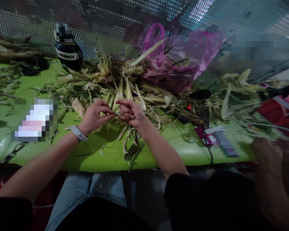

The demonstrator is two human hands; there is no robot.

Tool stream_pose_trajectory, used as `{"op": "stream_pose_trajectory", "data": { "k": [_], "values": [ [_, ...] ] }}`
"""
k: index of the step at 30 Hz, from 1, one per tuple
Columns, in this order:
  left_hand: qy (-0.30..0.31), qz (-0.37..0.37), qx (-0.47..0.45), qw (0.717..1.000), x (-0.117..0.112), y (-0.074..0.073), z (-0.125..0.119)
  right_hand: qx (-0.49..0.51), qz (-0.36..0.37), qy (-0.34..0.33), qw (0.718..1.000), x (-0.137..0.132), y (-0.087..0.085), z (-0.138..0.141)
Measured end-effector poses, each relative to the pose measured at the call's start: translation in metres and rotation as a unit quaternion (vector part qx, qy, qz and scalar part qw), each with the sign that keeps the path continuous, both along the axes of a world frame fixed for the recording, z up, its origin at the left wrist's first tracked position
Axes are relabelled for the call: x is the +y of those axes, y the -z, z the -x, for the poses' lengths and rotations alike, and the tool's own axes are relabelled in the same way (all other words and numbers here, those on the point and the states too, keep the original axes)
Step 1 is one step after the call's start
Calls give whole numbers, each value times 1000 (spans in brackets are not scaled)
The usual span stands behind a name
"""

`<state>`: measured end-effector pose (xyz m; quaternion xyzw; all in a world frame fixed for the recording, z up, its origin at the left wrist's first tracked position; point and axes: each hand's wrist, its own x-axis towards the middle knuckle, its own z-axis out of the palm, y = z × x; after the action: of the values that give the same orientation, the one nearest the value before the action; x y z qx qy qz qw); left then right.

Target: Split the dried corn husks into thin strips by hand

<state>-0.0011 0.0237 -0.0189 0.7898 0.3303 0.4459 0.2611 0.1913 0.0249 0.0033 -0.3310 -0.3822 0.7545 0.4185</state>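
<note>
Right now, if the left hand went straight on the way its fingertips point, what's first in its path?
Most likely the right hand: the left hand points across at its curled fingers. With one view, depth is unclear, so it might pass slightly above or below them.

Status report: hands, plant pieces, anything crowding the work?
Left hand pinched, right hand curled close by; any held bit unclear. Pale plant strips just beyond. Pink bag behind, not blocking hands.
</note>
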Motion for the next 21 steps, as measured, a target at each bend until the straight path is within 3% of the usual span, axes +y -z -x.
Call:
{"op": "stream_pose_trajectory", "data": {
  "k": [9,11,14,17,21],
  "values": [
    [4,-41,-41,998,-7,0,-2,-48,-63,53,995,6,16,4],
    [55,6,-47,997,-9,-2,-3,-55,-64,61,995,6,16,5],
    [122,136,-51,982,-10,-3,-6,-64,-65,62,994,3,13,7],
    [108,260,-102,954,-9,-3,-8,-69,-73,56,993,0,9,9],
    [90,348,-135,923,-4,-1,-5,-70,-86,83,990,0,10,11]
  ]
}}
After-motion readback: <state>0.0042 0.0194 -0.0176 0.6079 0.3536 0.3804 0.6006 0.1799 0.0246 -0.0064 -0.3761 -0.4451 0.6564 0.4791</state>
